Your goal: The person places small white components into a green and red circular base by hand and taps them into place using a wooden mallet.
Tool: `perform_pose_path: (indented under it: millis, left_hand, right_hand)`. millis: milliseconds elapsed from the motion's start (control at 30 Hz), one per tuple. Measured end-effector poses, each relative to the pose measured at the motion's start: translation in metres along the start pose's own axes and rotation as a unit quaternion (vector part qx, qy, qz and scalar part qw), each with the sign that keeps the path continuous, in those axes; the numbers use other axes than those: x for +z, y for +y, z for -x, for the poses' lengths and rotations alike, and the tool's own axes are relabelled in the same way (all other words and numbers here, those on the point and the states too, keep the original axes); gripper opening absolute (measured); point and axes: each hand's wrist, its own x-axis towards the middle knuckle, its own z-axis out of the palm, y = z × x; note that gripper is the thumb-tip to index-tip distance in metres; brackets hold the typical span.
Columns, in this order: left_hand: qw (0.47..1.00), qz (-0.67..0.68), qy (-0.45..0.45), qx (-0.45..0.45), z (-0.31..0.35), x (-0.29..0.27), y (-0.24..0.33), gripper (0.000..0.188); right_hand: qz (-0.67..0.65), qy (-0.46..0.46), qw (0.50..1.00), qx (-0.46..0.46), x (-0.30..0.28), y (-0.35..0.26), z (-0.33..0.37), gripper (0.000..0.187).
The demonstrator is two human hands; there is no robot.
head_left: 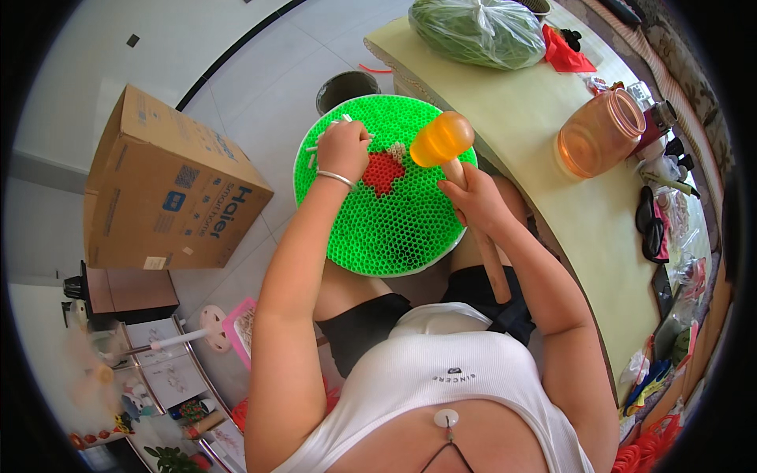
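A round white-rimmed tray packed with green tubes (371, 236) sits over my lap, its honeycomb of open ends facing up. Near its middle is a red patch of tubes (383, 173), with a small pale cluster (398, 149) at the patch's upper right. My left hand (344, 148) is closed at the upper left of the tray, with short white sticks (344, 119) poking out around its fingers. Wrapped round a wooden handle, my right hand (478, 197) holds a mallet with an amber head (442, 139) above the tray's right side.
At left a large cardboard box (173, 189) stands on the tiled floor. A dark bucket (347, 88) is beyond the tray. The pale table (520, 118) curves along my right, bearing a bagged green bundle (477, 31), an orange-tinted jar (599, 134) and clutter. A pink basket (239, 331) is at lower left.
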Motion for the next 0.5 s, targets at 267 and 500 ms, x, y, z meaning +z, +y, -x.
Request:
perform_pose_path:
  millis: [267, 500]
  left_hand:
    - [0.966, 0.255, 0.032, -0.021, 0.022, 0.007, 0.018, 0.013]
    - [0.986, 0.128, 0.085, 0.064, 0.026, 0.014, 0.025, 0.006]
  right_hand:
    - [-0.042, 0.005, 0.999, 0.003, 0.000, 0.000, -0.001, 0.027]
    - [-0.052, 0.006, 0.999, 0.001, -0.001, 0.001, -0.001, 0.027]
